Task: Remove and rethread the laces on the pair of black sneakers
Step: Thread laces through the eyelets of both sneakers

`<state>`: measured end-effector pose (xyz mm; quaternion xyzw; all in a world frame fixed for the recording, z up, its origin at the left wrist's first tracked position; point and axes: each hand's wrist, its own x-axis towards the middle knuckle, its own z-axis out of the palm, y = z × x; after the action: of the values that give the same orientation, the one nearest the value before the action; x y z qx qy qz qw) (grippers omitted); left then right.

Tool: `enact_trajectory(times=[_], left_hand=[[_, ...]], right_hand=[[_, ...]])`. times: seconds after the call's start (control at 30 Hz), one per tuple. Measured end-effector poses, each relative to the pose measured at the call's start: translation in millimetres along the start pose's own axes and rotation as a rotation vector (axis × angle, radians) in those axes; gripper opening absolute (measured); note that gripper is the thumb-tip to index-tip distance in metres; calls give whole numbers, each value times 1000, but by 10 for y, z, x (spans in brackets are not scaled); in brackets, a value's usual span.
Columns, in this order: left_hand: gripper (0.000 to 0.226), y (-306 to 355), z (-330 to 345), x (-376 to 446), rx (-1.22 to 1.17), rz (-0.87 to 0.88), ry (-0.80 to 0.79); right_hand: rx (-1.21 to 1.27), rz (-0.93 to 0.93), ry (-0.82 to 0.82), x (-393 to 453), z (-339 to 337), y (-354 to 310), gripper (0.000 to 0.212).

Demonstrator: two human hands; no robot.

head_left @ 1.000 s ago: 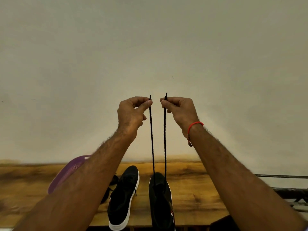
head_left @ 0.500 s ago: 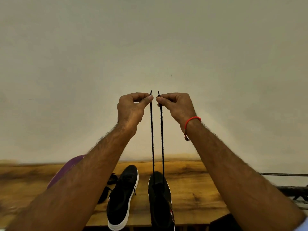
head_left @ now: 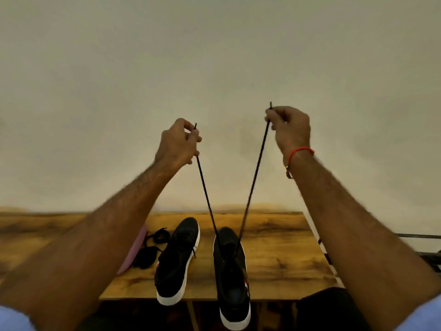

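Note:
Two black sneakers with white soles stand on a wooden table (head_left: 281, 263), toes away from me. From the right sneaker (head_left: 231, 278) a black lace (head_left: 254, 185) rises in two taut strands that spread into a V. My left hand (head_left: 177, 143) pinches the left strand's tip, raised above the table. My right hand (head_left: 290, 127), higher and farther right, pinches the other tip. The left sneaker (head_left: 177, 259) stands beside it, its heel over the table's front edge. A loose black lace (head_left: 150, 249) lies in a heap left of that sneaker.
A purple object (head_left: 133, 252) lies on the table behind my left forearm, mostly hidden. A pale wall fills the view above the table. Dark metal bars (head_left: 424, 244) show past the table's right edge.
My hands have drawn apart, so the two lace strands went from nearly parallel to a wide V. The left hand dropped lower while the right stayed high.

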<state>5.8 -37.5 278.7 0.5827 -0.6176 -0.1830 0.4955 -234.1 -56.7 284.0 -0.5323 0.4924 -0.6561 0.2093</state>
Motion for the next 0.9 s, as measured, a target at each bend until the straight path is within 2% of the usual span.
enact_trajectory(times=[0.03,0.1,0.17,0.23,0.37,0.47,0.57,0.67,0.77,0.9], left_hand=[[12,-135,22,-3,9,-14,-26],[11,-447,128,-68,63,-31,-94],[6,-843,288,-212,163,-46,-145],[4,-1262,470,-409,226,-84,-196],[3,-1865,807,-822,278,-219,-337],[2,-2131,980,-1056,291,-276,-372],[9,-2307,1046,-1243,308,-288,-414],[31,-2329,1063,-1472,377,-183,-433],[31,-2111,1103,-1648,344,-190,-398],[40,-1912,1210,-1724,488,-255,-576]], right_hand=[[-3,20,3,4,-18,93,9],[-54,57,-103,-76,-4,341,13],[-213,119,-236,-269,43,720,15],[-344,192,-303,-516,35,1104,19],[-417,319,-392,-1039,-12,1577,10],[-464,354,-494,-1351,-22,1856,5],[-506,346,-591,-1567,-1,2025,15],[-525,309,-745,-1630,103,2097,9],[-518,245,-833,-1643,195,2140,6],[-522,206,-880,-1666,259,2195,6]])
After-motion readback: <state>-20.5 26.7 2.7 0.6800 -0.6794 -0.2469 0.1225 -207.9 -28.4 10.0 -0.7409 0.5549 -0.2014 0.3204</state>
